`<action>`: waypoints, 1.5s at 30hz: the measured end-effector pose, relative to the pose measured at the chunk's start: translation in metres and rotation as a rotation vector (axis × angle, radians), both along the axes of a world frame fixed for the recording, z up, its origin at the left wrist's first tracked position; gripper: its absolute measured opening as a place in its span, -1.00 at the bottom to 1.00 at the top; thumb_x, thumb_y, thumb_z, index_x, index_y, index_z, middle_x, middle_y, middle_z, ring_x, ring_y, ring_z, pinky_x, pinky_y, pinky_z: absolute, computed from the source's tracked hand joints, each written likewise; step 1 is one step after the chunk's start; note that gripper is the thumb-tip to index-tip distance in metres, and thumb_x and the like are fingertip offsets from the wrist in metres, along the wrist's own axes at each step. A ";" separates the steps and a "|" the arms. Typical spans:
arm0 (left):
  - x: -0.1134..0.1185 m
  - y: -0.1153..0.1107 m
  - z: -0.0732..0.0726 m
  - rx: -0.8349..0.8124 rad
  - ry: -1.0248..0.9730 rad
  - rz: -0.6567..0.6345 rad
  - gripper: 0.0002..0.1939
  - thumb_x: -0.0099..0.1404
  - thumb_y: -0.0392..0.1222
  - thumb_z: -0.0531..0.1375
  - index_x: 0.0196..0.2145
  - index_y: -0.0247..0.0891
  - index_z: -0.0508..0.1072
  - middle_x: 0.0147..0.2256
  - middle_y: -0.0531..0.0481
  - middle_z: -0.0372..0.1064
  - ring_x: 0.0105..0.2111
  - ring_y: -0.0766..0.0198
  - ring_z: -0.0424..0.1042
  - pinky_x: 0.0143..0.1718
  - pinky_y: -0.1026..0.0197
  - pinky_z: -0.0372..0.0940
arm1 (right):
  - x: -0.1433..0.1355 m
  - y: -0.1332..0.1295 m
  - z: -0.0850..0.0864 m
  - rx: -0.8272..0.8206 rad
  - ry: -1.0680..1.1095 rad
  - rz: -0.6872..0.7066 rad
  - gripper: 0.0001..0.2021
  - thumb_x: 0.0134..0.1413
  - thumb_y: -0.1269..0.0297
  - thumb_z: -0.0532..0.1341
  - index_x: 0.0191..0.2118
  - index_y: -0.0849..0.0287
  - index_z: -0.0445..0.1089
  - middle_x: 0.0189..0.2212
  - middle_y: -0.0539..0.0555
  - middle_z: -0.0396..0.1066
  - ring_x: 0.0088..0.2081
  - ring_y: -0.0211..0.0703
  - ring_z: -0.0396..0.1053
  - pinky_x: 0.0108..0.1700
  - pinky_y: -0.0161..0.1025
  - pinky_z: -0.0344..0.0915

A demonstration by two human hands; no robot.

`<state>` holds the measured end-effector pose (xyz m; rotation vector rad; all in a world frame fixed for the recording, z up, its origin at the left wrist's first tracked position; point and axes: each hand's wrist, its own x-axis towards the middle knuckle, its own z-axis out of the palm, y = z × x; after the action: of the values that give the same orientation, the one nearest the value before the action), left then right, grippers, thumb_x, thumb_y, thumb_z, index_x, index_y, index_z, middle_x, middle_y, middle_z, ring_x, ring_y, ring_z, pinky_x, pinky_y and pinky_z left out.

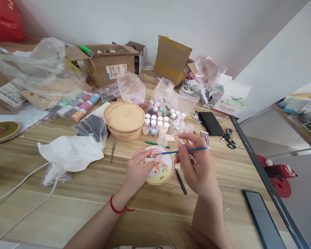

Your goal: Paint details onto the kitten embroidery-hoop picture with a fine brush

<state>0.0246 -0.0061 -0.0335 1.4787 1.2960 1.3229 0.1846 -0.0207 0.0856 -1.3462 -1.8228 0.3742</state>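
Observation:
My left hand (pixel 138 170) holds a small clear cup (pixel 157 154) between thumb and fingers, over the upper part of a round picture (pixel 159 177) with a wooden rim. My right hand (pixel 194 160) grips a thin blue paintbrush (pixel 180 151) whose tip points left into the cup. Orange, grey and yellow shapes show on the picture below the cup. A round clear lid (pixel 162 141) and a green pencil (pixel 151 143) lie just behind the picture. Black tweezers (pixel 180 182) rest between the picture and my right wrist.
A stack of round wooden boards (pixel 126 117) stands behind my left hand, beside several white-capped jars (pixel 160 118). Crumpled white paper (pixel 71 152) and metal tweezers (pixel 112 152) lie left. A phone (pixel 263 218), black wallet (pixel 210 123) and scissors (pixel 235 145) are right. Cardboard boxes (pixel 111 64) stand behind.

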 end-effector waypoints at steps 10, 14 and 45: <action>0.000 -0.001 0.001 -0.043 0.009 0.003 -0.69 0.07 -0.18 0.37 -0.17 -0.15 0.61 -0.23 -0.04 0.54 -0.20 0.14 0.50 -0.05 0.10 0.39 | 0.000 0.000 0.000 -0.006 0.015 -0.027 -0.81 0.32 0.31 0.04 0.01 0.11 0.21 -0.56 -0.11 0.39 -0.60 -0.27 0.37 -0.50 -0.29 0.27; 0.000 0.000 -0.002 -0.025 0.007 0.015 -0.68 0.05 -0.18 0.38 -0.17 -0.15 0.61 -0.24 -0.04 0.53 -0.20 0.14 0.49 -0.06 0.10 0.39 | -0.002 0.002 -0.002 -0.050 -0.054 -0.022 -0.80 0.31 0.31 0.04 0.01 0.11 0.23 -0.58 -0.12 0.39 -0.64 -0.29 0.34 -0.54 -0.31 0.22; 0.000 0.000 -0.004 -0.016 0.033 0.013 -0.65 0.07 -0.17 0.38 -0.13 -0.18 0.60 -0.26 -0.04 0.54 -0.23 0.15 0.50 -0.07 0.10 0.39 | -0.001 0.005 -0.006 -0.057 0.021 -0.094 -0.72 0.31 0.26 0.05 0.10 0.12 0.21 -0.61 -0.12 0.40 -0.59 -0.25 0.41 -0.50 -0.34 0.27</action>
<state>0.0250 -0.0064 -0.0374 1.4894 1.3357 1.2987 0.1833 -0.0154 0.0798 -1.4564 -1.7362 0.3915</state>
